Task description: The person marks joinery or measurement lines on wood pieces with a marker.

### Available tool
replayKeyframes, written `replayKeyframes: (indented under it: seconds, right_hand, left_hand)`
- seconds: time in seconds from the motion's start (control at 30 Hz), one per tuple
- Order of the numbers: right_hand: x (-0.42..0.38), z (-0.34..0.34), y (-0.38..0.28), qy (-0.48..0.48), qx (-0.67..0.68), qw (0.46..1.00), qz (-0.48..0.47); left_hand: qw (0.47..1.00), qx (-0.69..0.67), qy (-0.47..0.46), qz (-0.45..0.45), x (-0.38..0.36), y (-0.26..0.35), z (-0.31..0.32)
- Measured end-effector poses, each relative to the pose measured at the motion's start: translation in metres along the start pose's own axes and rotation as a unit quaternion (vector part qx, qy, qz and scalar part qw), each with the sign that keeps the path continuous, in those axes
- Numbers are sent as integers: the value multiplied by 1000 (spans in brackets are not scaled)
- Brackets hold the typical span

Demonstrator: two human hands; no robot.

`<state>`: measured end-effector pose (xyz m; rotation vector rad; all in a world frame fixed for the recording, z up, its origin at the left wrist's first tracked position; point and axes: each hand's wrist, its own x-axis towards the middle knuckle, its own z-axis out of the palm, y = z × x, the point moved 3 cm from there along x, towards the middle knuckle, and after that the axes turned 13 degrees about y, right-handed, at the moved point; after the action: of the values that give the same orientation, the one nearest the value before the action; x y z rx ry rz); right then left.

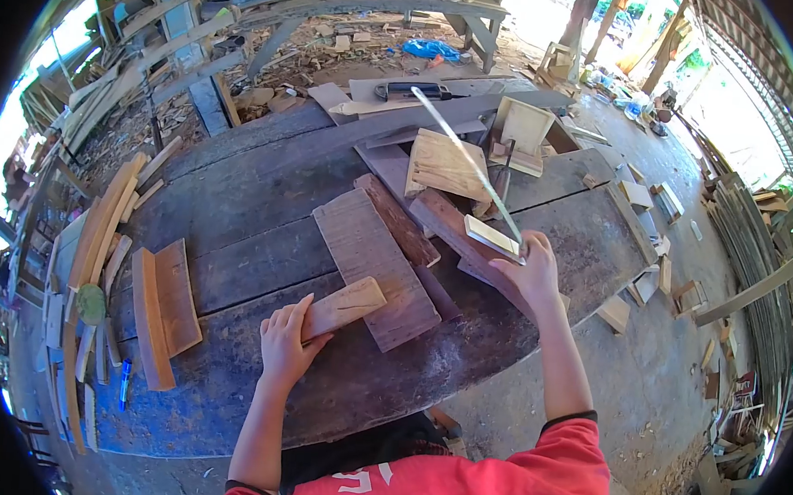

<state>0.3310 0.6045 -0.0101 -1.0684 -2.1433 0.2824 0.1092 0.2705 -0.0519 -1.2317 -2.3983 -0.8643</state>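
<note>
My left hand (286, 339) grips the near end of a short, light-brown wooden block (347, 309), thumb on one side and fingers on the other. The far end of that block overlaps a flat brown board (377, 269) on the worktable (259, 266). My right hand (534, 272) is closed around what looks like a try square (470, 161), with a long thin pale blade pointing up and away and a cream stock beside the fingers. Below it lies a dark reddish-brown plank (452, 228). The palm-side grip of the right hand is partly hidden.
A pale wood block (447, 169), a chisel-like tool (504, 177), a handsaw (404, 121) and a dark power tool (412, 91) lie at the back. Left are an L-shaped wood piece (161, 315), a blue marker (125, 385) and stacked strips (108, 221). Offcuts litter the floor.
</note>
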Motion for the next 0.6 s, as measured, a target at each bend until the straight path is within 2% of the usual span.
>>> replayKeyframes:
  seconds: [0.07, 0.1, 0.13, 0.2, 0.33, 0.4, 0.43, 0.53, 0.6]
  right_hand:
    - [9, 20, -2, 27, 49, 994, -89]
    - [16, 29, -5, -12, 80, 995, -64]
    - [21, 29, -7, -11, 80, 995, -64]
    - [29, 37, -8, -187, 129, 972, 53]
    - [42, 42, -1, -214, 102, 971, 43]
    - [45, 37, -12, -196, 200, 958, 57]
    - [45, 34, -20, -198, 200, 958, 54]
    - [40, 21, -62, -194, 244, 950, 8]
    - [28, 18, -103, -202, 269, 936, -104]
  left_hand:
    - [1000, -7, 0, -3, 1, 1, -2]
    - [1000, -16, 0, -3, 1, 2, -2]
    - [1000, -15, 1, -3, 1, 1, -2]
    - [1000, -1, 15, 12, 1, 1, -2]
    - [1000, -3, 10, 4, 2, 2, -4]
    - [1000, -20, 7, 5, 3, 1, -4]
    - [1000, -18, 9, 3, 4, 0, -5]
    - [999, -40, -3, -9, 3, -7, -7]
    - [999, 17, 34, -29, 2, -20, -10]
